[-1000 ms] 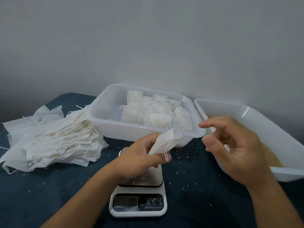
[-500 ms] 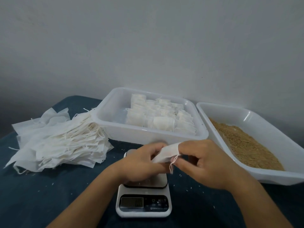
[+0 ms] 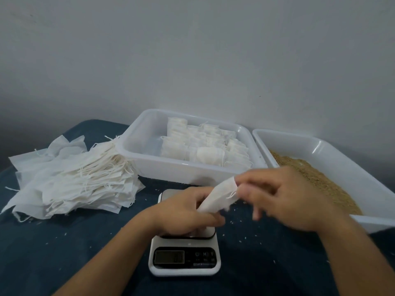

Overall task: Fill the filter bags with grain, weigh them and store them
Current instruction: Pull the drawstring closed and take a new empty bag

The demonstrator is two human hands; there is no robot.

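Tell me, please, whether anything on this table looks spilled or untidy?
Yes: loose grains lie scattered over the dark cloth around the scale, outside the grain tray. The empty bags sit in a messy, fanned heap.

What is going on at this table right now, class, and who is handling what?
A person is packing grain into small filter bags. Both hands hold one filter bag just above the kitchen scale: the left hand grips its lower end and the right hand pinches its top. A pile of empty bags lies to the left. The middle tub holds rows of filled bags, and the tray on the right holds loose grain. The scale's reading is too blurred to tell.
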